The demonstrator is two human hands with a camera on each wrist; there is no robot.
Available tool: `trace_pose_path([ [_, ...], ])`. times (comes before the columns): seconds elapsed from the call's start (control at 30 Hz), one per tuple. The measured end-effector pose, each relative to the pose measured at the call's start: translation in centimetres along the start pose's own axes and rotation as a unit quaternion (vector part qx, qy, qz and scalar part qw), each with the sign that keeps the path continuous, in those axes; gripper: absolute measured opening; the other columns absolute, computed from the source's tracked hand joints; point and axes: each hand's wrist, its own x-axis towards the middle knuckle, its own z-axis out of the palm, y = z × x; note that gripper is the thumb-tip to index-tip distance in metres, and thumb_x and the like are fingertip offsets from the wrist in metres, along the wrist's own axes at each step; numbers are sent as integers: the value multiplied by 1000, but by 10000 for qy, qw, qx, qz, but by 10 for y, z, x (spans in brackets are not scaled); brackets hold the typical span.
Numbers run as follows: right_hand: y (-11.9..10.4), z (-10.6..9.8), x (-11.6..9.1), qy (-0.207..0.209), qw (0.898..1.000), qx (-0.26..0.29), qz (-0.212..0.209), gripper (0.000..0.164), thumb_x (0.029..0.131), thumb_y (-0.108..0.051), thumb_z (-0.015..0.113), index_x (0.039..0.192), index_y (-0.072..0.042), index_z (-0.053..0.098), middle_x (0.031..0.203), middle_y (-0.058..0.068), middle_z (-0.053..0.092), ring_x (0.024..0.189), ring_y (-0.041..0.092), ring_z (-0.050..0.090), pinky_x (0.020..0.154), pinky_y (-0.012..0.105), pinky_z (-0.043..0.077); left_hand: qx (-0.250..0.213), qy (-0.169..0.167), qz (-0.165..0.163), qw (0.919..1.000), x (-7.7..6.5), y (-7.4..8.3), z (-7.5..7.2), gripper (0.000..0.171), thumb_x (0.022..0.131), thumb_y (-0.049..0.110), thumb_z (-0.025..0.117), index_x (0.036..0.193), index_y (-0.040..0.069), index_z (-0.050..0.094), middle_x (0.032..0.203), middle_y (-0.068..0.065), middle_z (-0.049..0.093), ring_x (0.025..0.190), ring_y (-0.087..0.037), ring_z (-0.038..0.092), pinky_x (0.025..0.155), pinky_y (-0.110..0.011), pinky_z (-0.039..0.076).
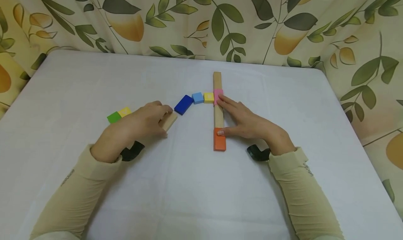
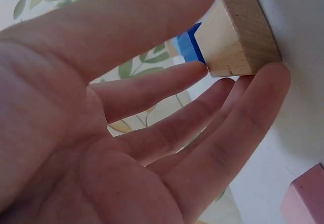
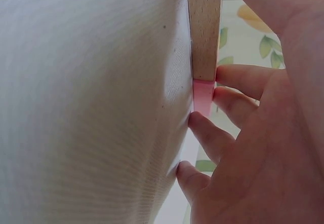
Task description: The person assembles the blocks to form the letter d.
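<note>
My left hand (image 1: pixel 141 119) pinches a plain wooden block (image 1: pixel 169 121) between thumb and fingers; the left wrist view shows the block (image 2: pixel 238 36) at the fingertips. Just beyond its far end lies a dark blue block (image 1: pixel 184 104), slanted, followed by a light blue block (image 1: pixel 197 98) and a yellow block (image 1: pixel 209 97). The yellow one meets an upright row made of a wooden block (image 1: pixel 217 79), a pink block (image 1: pixel 218 97), another wooden block (image 1: pixel 218 116) and an orange block (image 1: pixel 219 142). With fingers extended, my right hand (image 1: pixel 247 121) touches the pink block and has its thumb on the orange one.
Left of my left hand lie a green block (image 1: pixel 114 117) and another yellow block (image 1: pixel 124 111), partly behind the hand. A second pink block (image 2: pixel 306 198) shows in the left wrist view. White cloth (image 1: pixel 189 191) covers the table; a leaf-patterned curtain (image 1: pixel 189 26) hangs behind it.
</note>
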Motion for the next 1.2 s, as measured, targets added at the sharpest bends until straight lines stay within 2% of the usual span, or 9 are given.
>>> trace_pose_path([
  [0.33,0,0,1,14,10000,-13,-29,98,87,-41,75,160,-17,13,169,-1,2,155,29,4,125,53,1,442,135,161,9988,4,4,5,60,86,4,75,140,-5,49,137,-25,49,111,-32,55,94,-43,53],
  [0.63,0,0,1,11,10000,-11,6,98,87,-42,74,160,-18,13,169,-3,1,156,28,3,125,53,0,600,224,337,9974,6,5,8,59,87,17,77,137,-3,53,131,-22,52,105,-30,56,92,-43,52],
  [0.9,0,-1,0,27,10000,-1,4,98,87,-40,75,160,-18,14,169,-3,0,156,28,3,125,53,-1,699,266,198,9970,7,12,11,60,85,25,79,134,0,55,130,-18,53,103,-27,57,91,-40,52],
  [1.2,-1,-1,0,16,10000,14,-23,98,87,-40,75,160,-18,14,169,-2,1,155,28,3,125,53,-1,831,487,111,9953,7,14,13,59,83,29,81,129,0,58,122,-16,56,98,-25,58,85,-38,53],
])
